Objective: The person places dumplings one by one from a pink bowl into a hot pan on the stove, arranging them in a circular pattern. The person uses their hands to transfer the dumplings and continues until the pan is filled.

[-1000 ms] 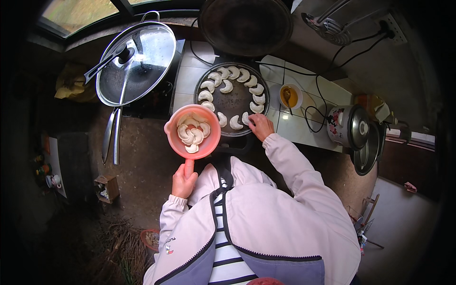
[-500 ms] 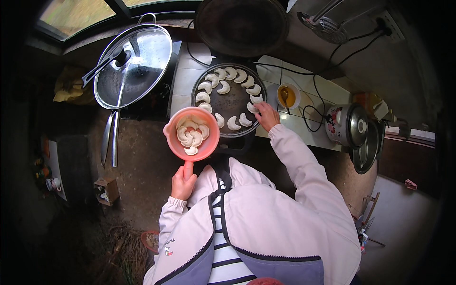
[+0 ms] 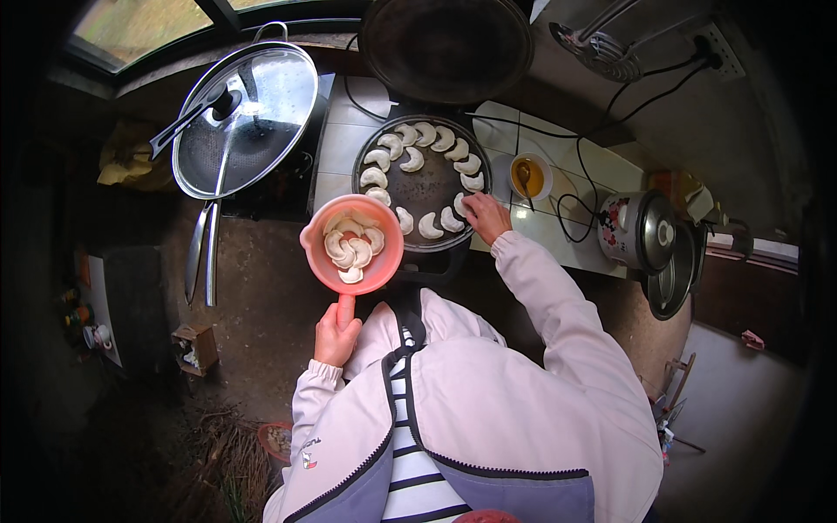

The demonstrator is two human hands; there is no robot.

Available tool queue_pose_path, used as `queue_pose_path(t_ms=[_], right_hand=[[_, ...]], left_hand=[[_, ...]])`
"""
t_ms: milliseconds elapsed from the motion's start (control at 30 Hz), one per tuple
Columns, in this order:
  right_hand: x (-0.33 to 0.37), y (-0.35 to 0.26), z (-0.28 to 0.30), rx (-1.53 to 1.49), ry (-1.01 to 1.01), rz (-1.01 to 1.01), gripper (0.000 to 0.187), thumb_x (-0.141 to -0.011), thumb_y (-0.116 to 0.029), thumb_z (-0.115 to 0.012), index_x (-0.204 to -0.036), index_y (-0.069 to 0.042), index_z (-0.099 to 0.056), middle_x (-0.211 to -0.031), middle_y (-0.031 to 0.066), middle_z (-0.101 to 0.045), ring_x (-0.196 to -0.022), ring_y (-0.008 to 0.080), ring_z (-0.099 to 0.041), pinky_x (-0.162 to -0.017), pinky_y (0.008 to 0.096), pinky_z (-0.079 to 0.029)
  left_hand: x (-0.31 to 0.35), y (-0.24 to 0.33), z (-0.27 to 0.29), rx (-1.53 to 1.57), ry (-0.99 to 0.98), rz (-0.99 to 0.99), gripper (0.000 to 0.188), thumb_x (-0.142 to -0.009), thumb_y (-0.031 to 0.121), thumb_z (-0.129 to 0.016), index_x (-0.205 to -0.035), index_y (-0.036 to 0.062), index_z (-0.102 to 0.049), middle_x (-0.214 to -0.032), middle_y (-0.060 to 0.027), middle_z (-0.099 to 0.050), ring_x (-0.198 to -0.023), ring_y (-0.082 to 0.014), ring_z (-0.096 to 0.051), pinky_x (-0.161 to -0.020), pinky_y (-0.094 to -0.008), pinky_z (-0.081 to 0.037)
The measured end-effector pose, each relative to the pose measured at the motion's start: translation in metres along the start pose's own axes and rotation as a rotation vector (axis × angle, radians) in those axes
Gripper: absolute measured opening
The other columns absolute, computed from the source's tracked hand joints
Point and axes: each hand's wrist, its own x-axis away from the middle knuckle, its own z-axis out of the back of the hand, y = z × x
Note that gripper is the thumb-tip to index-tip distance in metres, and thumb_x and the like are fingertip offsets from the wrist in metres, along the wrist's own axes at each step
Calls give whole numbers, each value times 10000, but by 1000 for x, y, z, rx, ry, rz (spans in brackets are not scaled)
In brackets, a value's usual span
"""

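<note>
My left hand (image 3: 336,336) is wrapped round the handle of a pink plastic ladle-like scoop (image 3: 394,253), which holds several pale crescent dumplings (image 3: 350,251). The scoop covers the lower left rim of a round dark electric griddle (image 3: 418,187). Dumplings form a ring near the griddle's edge, with one more (image 3: 412,159) lying inside the ring. At the right rim, the fingers of my right hand (image 3: 488,217) are closed on a dumpling (image 3: 459,205) resting on the griddle. My fingertips hide part of it.
The griddle's raised lid (image 3: 445,48) stands behind it. A white bowl of yellow oil (image 3: 530,177) with a spoon sits on the tiles to the right, near black cables and a rice cooker (image 3: 641,231). At left is a large wok with a glass lid (image 3: 253,113).
My right hand has shifted slightly left and down, and the dumpling at its fingertips has moved a little the same way. The left hand and scoop stay put.
</note>
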Motion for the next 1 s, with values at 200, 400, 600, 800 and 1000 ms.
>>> queue_pose_path(t_ms=[200,400,600,800,1000], right_hand=[[-2,3,1,-40,37,10,253,-893,-141,-712,-1145,-161,-706,-1096,55,-674,-1096,302,-651,-883,463,-568],[-31,21,11,-65,195,-5,234,-898,-162,-714,-1128,-119,-708,-1137,84,-667,-1097,334,-647,-908,458,-549],[-40,20,8,-24,117,-43,215,-884,-128,-729,-1097,-113,-705,-1123,93,-655,-1076,349,-653,-890,465,-549],[-37,24,3,-53,85,-20,209,-880,-106,-731,-1085,-97,-695,-1123,124,-645,-1044,377,-658,-872,477,-547],[-42,26,0,-65,80,5,209,-892,-107,-719,-1098,-90,-687,-1111,137,-645,-1048,392,-649,-882,483,-541]], left_hand=[[-3,-7,-2,20,5,-58,171,-856,112,-694,-931,-6,-595,-638,-40,-597,-463,-130,-561,-426,-309,-430],[-3,-4,0,18,17,-52,170,-855,112,-699,-926,-3,-596,-638,-39,-597,-462,-129,-564,-421,-309,-428],[-2,-2,0,36,21,-51,161,-855,107,-697,-918,-2,-596,-634,-39,-596,-458,-128,-562,-419,-311,-425],[-3,-5,-1,39,21,-52,159,-856,106,-697,-912,-1,-592,-631,-40,-597,-457,-129,-564,-421,-309,-431],[-4,-2,0,27,18,-61,161,-857,107,-696,-917,-5,-598,-629,-41,-600,-457,-128,-568,-422,-308,-434]])
